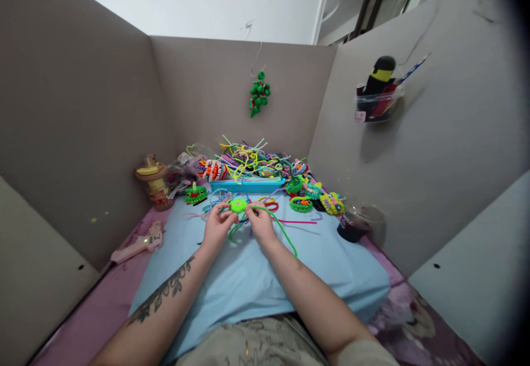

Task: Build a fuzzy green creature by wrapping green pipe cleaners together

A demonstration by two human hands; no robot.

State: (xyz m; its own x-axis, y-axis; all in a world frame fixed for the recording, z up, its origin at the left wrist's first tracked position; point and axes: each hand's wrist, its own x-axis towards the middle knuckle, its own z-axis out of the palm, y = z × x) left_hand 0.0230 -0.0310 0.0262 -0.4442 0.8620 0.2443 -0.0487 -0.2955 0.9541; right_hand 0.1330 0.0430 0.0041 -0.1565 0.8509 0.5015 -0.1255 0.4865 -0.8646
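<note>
Both hands meet over the light blue cloth around a small round bright green pipe-cleaner piece (pixel 238 206). My left hand (pixel 218 222) pinches its left side, fingers closed. At its right edge, my right hand (pixel 259 219) grips it between thumb and fingers. A long green pipe cleaner (pixel 287 238) trails from the piece past my right wrist, and another green end curls below it. Loose pipe cleaners in pink, red and purple lie just behind and right of my hands, with a pink-red pipe cleaner (pixel 304 222) stretched out to the right.
A blue tray (pixel 248 186) heaped with colourful pipe cleaners stands at the back. Finished fuzzy figures, like a green one (pixel 196 194), sit around it. Left are a pink glue gun (pixel 143 244) and a lidded cup (pixel 155 184); right, a dark cup (pixel 353 225). Grey partitions (pixel 236 68) enclose the table.
</note>
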